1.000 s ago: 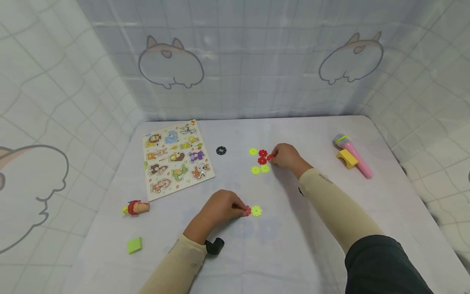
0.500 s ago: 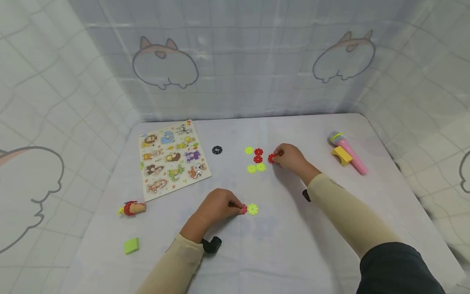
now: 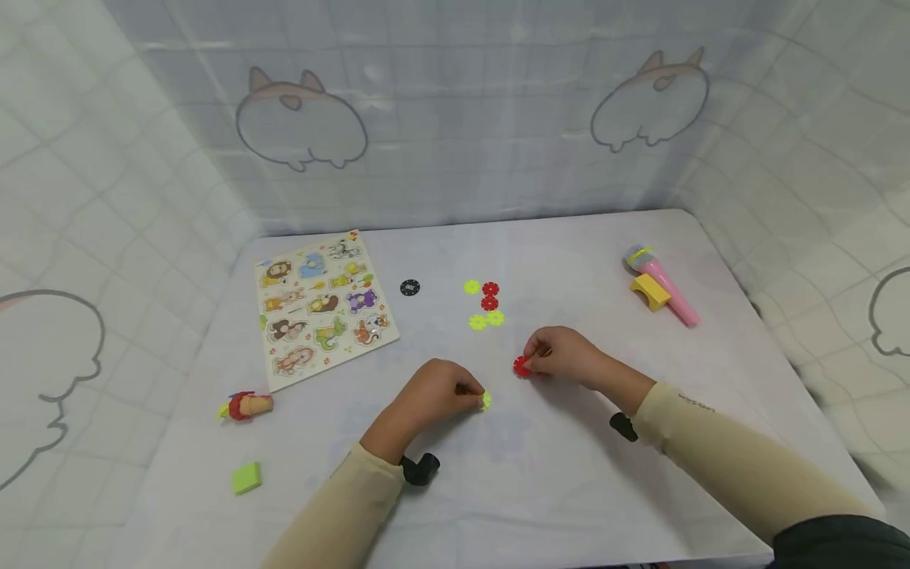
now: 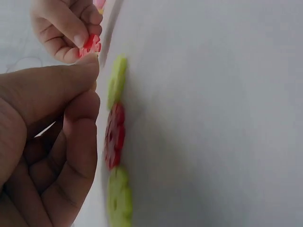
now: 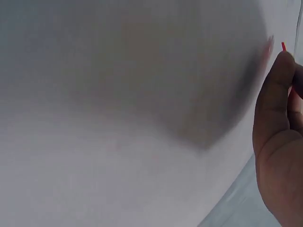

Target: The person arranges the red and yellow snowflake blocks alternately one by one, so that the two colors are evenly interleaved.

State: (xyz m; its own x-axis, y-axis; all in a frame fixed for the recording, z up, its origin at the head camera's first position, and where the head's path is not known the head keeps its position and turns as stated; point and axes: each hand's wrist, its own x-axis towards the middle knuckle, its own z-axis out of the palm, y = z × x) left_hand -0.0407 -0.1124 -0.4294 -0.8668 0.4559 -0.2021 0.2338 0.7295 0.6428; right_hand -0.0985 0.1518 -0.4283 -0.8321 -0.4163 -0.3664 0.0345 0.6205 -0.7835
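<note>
Red disc (image 3: 520,367) between pinching fingertips of the right hand (image 3: 566,357); yellow disc (image 3: 486,401) likewise in the left hand (image 3: 430,395)

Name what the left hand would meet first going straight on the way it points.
Probably the small red, notched, plastic-looking disc pinched by the right hand, though their relative height is unclear.
</note>
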